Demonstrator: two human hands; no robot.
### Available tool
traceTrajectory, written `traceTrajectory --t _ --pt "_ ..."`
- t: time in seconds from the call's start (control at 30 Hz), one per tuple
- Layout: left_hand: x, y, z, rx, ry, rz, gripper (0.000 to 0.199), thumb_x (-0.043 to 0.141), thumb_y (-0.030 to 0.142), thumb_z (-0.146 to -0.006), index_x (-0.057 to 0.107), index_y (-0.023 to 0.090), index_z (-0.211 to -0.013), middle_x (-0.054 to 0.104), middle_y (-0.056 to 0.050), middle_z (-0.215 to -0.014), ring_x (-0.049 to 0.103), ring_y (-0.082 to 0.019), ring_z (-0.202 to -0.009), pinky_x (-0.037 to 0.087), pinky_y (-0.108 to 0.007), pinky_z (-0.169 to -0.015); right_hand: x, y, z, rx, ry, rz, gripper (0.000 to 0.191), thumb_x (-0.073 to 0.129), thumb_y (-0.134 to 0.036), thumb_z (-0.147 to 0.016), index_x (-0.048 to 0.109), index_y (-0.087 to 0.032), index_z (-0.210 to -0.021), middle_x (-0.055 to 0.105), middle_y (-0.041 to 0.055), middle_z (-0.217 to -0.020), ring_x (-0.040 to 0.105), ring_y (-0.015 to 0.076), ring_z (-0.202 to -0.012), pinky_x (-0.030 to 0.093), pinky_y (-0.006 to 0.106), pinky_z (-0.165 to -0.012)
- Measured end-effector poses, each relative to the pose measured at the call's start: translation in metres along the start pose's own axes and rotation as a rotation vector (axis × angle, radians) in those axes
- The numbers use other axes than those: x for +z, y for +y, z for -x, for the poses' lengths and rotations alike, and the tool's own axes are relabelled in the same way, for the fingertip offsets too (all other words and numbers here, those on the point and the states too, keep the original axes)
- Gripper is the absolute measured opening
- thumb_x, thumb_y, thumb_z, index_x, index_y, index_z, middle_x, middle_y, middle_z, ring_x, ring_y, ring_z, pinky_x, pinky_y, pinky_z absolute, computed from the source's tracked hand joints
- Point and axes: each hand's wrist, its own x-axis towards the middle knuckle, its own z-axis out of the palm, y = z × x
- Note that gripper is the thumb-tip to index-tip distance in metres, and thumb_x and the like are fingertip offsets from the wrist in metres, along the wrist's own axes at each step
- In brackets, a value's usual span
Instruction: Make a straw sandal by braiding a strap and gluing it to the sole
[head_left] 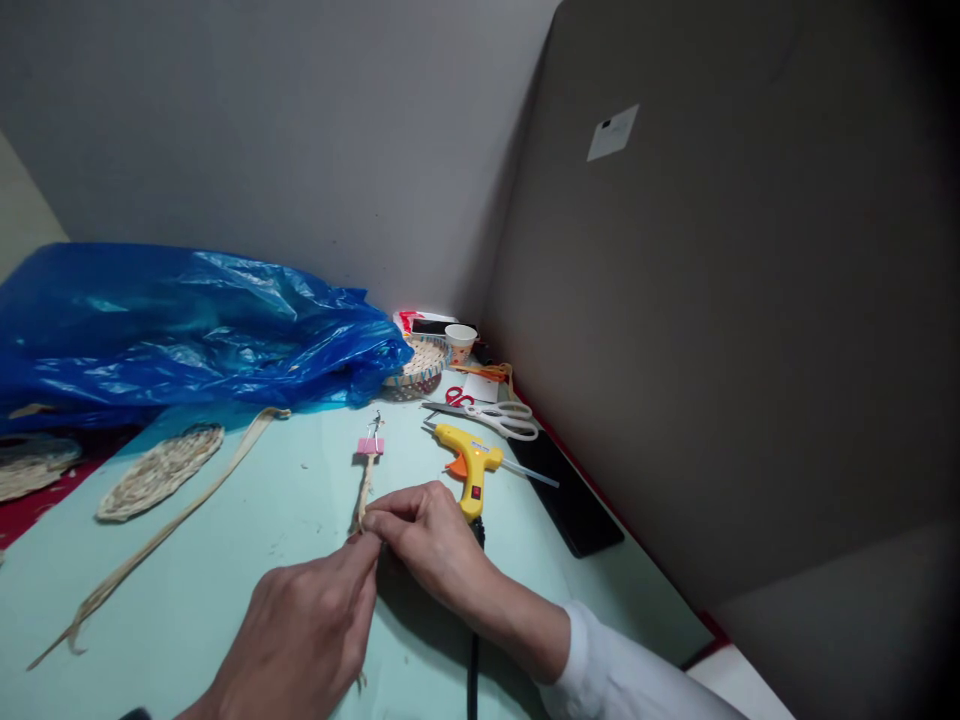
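Note:
A braided strand of pale natural fibre (366, 488) runs down the table from a pink binder clip (370, 446) that grips its far end. Both my hands meet at the strand's near part. My left hand (311, 620) is closed, its fingertips pinching the fibre from the left. From the right, my right hand (427, 535) pinches it between thumb and index finger. The fingers cover the spot where the strands cross. Just beyond my right hand lies a yellow hot glue gun (471, 465) with a clear glue stick in its back.
At left lie a long loose fibre strip (165, 530) and an oval woven mat (161, 472), near a blue plastic bag (187, 330). White-handled scissors (502, 418), a black phone-like slab (574, 500), a paper cup (460, 343) and a woven basket (420, 362) stand farther right. A grey panel (712, 300) rises along the right.

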Motion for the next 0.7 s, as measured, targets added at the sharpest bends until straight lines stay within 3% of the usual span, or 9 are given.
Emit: traceTrajectory --t 0.1,0.23,0.37,0.43,0.53,0.63,0.7 --pt "0.004 0.002 0.000 0.056 -0.043 -0.128 0.026 0.044 0.030 -0.085 0.069 0.027 -0.076 0.076 -0.014 -0.064 0.072 -0.037 -0.056 0.037 -0.043 -0.055 0.003 0.004 -0.003 0.058 -0.023 -0.089 0.024 0.061 -0.016 -0.084 0.079 -0.015 -0.067 0.066 -0.0006 -0.063 0.056 0.0136 -0.064 0.042 0.023 -0.063" --pt "-0.001 0.006 0.001 0.095 -0.098 -0.149 0.030 0.043 0.031 -0.087 0.071 0.027 -0.078 0.078 -0.014 -0.072 0.074 -0.037 -0.064 0.039 -0.043 -0.059 0.006 0.009 -0.006 0.127 -0.009 -0.164 0.016 0.066 -0.016 -0.080 0.081 -0.013 -0.074 0.070 0.0014 -0.066 0.056 0.0131 -0.061 0.042 0.023 -0.060" --pt "-0.022 0.003 -0.008 -0.060 0.048 -0.007 0.035 0.050 0.051 -0.084 0.059 0.028 -0.060 0.069 -0.009 -0.068 0.066 -0.033 -0.069 0.038 -0.044 -0.068 0.004 0.005 -0.003 0.147 -0.014 -0.210 0.017 0.065 -0.015 -0.080 0.081 -0.012 -0.076 0.070 0.0007 -0.063 0.046 0.0099 -0.053 0.036 0.022 -0.055" --pt "-0.032 -0.002 -0.018 -0.148 0.101 0.074 0.033 0.048 0.053 -0.084 0.058 0.027 -0.066 0.068 -0.009 -0.075 0.064 -0.034 -0.078 0.038 -0.045 -0.076 0.003 0.000 0.000 0.143 -0.028 -0.226 0.020 0.063 -0.015 -0.082 0.081 -0.012 -0.074 0.071 0.0011 -0.063 0.041 0.0087 -0.051 0.032 0.021 -0.053" --pt "-0.034 -0.011 -0.032 -0.215 -0.040 0.283 0.029 0.053 0.054 -0.083 0.061 0.026 -0.084 0.072 -0.009 -0.090 0.066 -0.033 -0.095 0.043 -0.044 -0.088 0.002 -0.005 0.002 0.143 -0.062 -0.255 0.023 0.059 -0.015 -0.085 0.079 -0.012 -0.074 0.068 0.0007 -0.061 0.041 0.0086 -0.050 0.034 0.021 -0.055" --pt "-0.024 -0.015 -0.036 -0.288 -0.254 0.533 0.036 0.049 0.059 -0.084 0.056 0.025 -0.092 0.062 0.000 -0.067 0.063 -0.023 -0.063 0.048 -0.035 -0.063 0.002 -0.006 0.002 0.146 -0.087 -0.260 0.022 0.057 -0.015 -0.088 0.077 -0.013 -0.079 0.063 -0.0010 -0.059 0.048 0.0100 -0.052 0.039 0.022 -0.059" --pt "-0.017 -0.013 -0.036 -0.353 -0.318 0.641 0.037 0.048 0.060 -0.084 0.053 0.024 -0.092 0.050 0.007 -0.058 0.042 -0.012 -0.042 0.032 -0.025 -0.045 0.002 -0.005 0.001 0.149 -0.073 -0.226 0.018 0.060 -0.017 -0.088 0.076 -0.013 -0.080 0.058 -0.0028 -0.058 0.044 0.0096 -0.052 0.035 0.022 -0.055"
